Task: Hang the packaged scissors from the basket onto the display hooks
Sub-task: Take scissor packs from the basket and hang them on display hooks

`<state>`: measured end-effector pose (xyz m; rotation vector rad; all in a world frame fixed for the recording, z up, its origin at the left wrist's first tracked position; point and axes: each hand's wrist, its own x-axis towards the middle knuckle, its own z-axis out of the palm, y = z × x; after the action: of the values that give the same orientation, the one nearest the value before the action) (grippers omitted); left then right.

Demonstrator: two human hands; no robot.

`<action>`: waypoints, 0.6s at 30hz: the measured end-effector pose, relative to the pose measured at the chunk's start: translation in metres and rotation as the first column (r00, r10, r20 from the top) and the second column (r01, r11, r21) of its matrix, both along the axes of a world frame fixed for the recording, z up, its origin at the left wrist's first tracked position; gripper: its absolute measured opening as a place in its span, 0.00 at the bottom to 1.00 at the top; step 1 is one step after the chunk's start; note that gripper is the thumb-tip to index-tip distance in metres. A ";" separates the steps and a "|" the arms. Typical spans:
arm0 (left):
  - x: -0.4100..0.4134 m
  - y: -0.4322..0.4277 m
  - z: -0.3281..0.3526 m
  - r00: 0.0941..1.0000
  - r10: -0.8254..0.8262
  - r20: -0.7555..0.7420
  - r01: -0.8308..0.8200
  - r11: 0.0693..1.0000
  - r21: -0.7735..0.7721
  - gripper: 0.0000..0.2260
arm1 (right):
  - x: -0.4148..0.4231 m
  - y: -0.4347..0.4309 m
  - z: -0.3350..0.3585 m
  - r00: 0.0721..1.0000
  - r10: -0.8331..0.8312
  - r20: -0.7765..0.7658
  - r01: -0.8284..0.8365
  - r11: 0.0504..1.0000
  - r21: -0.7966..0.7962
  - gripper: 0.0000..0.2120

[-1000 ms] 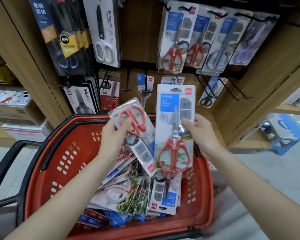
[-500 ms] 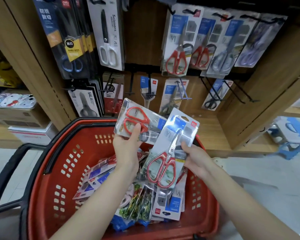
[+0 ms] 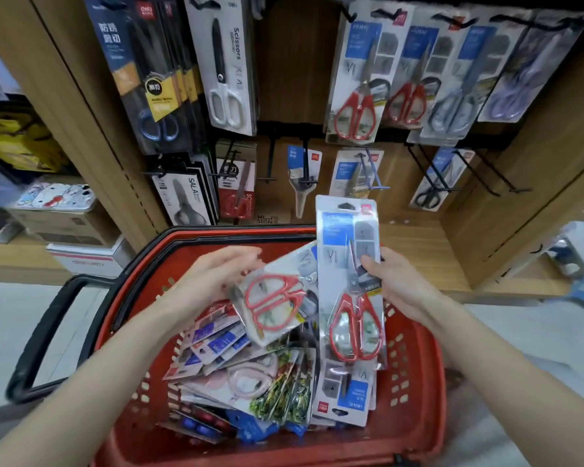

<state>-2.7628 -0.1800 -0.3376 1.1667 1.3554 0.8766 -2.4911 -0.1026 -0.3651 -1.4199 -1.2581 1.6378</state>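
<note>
My right hand [image 3: 397,284] grips a tall pack of red-handled scissors [image 3: 349,281] and holds it upright over the red basket [image 3: 418,382], thumb on its front. My left hand [image 3: 216,281] hovers with straight fingers at the left edge of a second red-handled pack [image 3: 273,301]; that pack lies tilted on the pile of packaged scissors [image 3: 250,375] in the basket. Above, display hooks carry matching red-handled packs [image 3: 356,85]. A lower hook [image 3: 368,173] holds a similar blue-labelled pack.
Bare black hooks [image 3: 270,160] jut out in the lower row, with more bare hooks [image 3: 486,176] at the right. Other scissors packs [image 3: 226,65] hang at upper left. The basket's black handle [image 3: 38,335] sticks out left. Wooden side panels frame the bay.
My right hand swung its pack from tilted to upright and a little higher. My left hand lowered its pack onto the pile and its fingers straightened off it.
</note>
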 end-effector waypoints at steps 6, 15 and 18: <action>0.032 0.023 -0.005 0.917 -0.275 -0.290 0.277 0.960 -0.038 0.10 | -0.006 0.006 0.028 0.995 0.089 0.045 -0.094 0.988 0.119 0.08; 0.051 0.069 -0.004 0.972 0.193 -0.133 -0.159 0.960 0.229 0.15 | 0.034 0.049 0.079 0.951 -0.283 0.127 0.215 0.896 0.389 0.09; 0.052 0.086 0.004 0.970 0.230 -0.074 -0.206 0.948 0.245 0.13 | 0.040 0.070 0.096 0.935 -0.333 0.125 0.243 0.854 0.460 0.10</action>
<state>-2.7113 -0.0936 -0.3338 1.2719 1.5146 1.1766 -2.4509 -0.0324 -0.2686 -1.4222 -1.3421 0.9489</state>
